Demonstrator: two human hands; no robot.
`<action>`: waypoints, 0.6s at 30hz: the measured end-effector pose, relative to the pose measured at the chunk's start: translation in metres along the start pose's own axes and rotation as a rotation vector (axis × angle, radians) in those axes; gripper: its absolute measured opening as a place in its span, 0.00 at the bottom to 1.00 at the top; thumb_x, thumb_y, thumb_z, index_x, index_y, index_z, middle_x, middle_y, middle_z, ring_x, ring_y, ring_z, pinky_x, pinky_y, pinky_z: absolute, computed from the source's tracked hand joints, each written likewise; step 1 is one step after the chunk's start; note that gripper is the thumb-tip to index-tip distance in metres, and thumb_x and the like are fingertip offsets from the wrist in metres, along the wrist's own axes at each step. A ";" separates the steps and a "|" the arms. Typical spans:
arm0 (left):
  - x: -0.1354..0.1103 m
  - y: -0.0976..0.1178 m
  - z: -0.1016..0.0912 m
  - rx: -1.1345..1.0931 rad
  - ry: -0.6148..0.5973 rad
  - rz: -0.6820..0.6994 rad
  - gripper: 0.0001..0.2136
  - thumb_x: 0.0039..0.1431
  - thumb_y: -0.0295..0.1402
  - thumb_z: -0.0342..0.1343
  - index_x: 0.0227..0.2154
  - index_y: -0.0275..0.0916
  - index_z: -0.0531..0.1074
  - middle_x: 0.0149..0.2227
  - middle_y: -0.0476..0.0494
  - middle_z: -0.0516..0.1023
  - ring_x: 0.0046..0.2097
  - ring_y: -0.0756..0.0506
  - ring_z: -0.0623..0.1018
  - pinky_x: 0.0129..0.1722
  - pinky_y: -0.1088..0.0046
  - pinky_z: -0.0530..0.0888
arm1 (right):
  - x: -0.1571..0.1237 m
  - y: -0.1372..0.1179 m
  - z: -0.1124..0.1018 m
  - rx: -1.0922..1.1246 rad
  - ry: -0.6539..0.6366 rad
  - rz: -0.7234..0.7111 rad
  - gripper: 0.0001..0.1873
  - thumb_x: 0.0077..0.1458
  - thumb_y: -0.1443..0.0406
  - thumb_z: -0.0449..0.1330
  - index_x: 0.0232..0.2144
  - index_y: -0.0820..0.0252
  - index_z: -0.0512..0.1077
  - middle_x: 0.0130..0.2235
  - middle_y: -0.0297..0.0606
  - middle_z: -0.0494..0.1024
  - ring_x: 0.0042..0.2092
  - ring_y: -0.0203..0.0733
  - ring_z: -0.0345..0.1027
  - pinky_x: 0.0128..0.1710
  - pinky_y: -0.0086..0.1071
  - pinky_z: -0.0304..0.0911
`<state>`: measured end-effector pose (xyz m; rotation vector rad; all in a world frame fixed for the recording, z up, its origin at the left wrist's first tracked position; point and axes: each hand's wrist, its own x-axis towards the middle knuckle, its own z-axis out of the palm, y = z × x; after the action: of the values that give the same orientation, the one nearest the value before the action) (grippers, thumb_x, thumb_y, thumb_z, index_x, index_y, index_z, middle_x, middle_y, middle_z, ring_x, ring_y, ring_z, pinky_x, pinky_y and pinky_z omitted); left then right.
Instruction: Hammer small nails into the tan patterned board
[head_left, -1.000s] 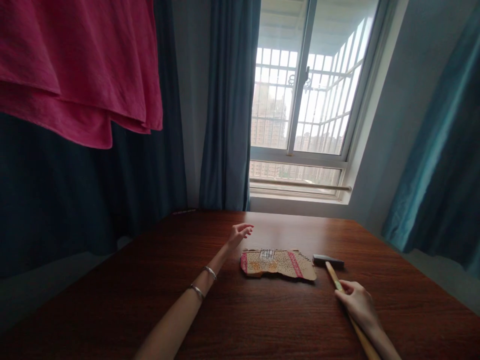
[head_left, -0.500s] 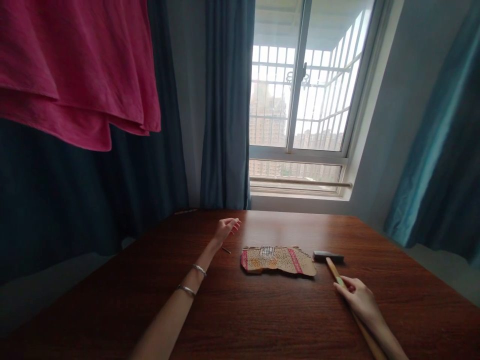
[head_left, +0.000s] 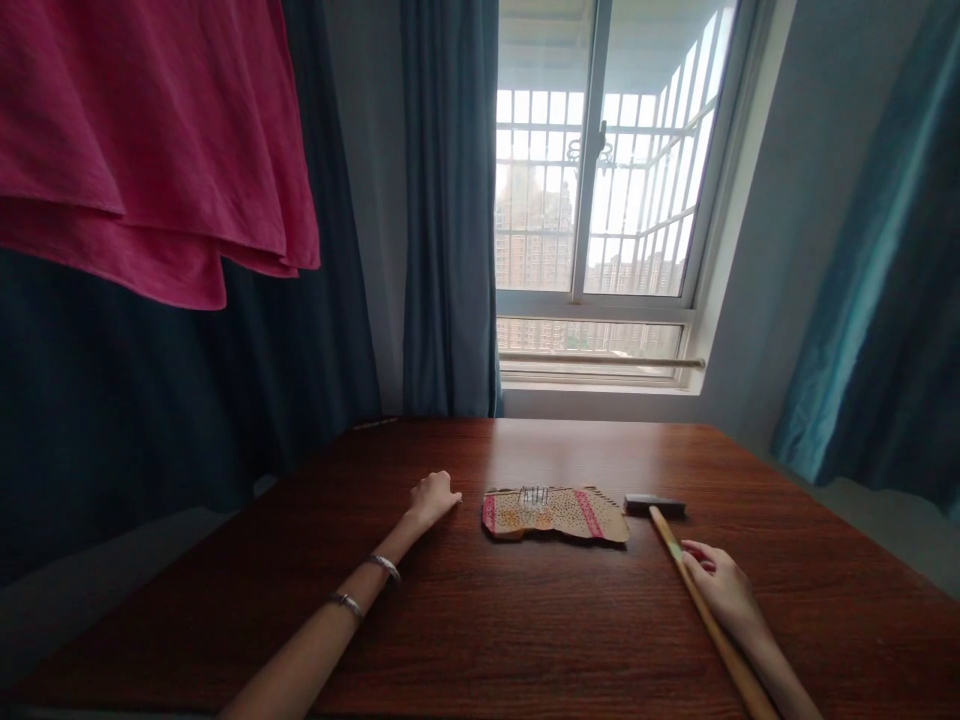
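Closest in, to the near right of the cardboard [head_left: 574, 522], the right hand [head_left: 720, 588] curls its fingers against the hammer [head_left: 667, 534]; firm grip or not, can't tell. The hammer's head sits just beside the cardboard's right end. The cardboard lies lengthwise left to right, thin nails [head_left: 534, 494] towards its far side. Nearer hand? The left hand [head_left: 436, 498], off its left end, fingers folded, contents hidden! Table [head_left: 465, 620] surface stretches nearside of the cardboard; the table's far edge runs beyond it.

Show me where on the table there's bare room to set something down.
Bare table shows in front of the patterned board, between the left forearm and the hammer's handle. More lies behind the board, toward the window. It's crowded where the board's right end nears the hammer head, and where the right hand is at the handle.
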<state>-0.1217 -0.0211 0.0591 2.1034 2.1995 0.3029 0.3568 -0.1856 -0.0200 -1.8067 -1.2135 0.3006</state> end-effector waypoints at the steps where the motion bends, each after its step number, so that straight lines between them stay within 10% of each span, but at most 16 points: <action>1: 0.003 -0.001 -0.001 -0.015 -0.012 -0.008 0.12 0.46 0.39 0.59 0.31 0.37 0.76 0.41 0.32 0.79 0.43 0.37 0.78 0.38 0.68 0.71 | 0.000 0.000 0.000 0.004 0.001 0.004 0.26 0.44 0.53 0.54 0.38 0.66 0.77 0.40 0.51 0.79 0.36 0.50 0.74 0.38 0.38 0.69; 18: 0.017 -0.012 -0.004 -0.407 -0.086 0.120 0.02 0.37 0.26 0.58 0.15 0.34 0.72 0.15 0.46 0.70 0.23 0.46 0.73 0.24 0.75 0.66 | -0.006 -0.019 -0.008 0.013 0.099 -0.081 0.25 0.47 0.54 0.52 0.38 0.68 0.76 0.38 0.51 0.78 0.38 0.50 0.73 0.42 0.40 0.67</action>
<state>-0.1347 -0.0054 0.0615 1.9795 1.7828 0.5985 0.3473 -0.1930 -0.0026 -1.7355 -1.2087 0.1705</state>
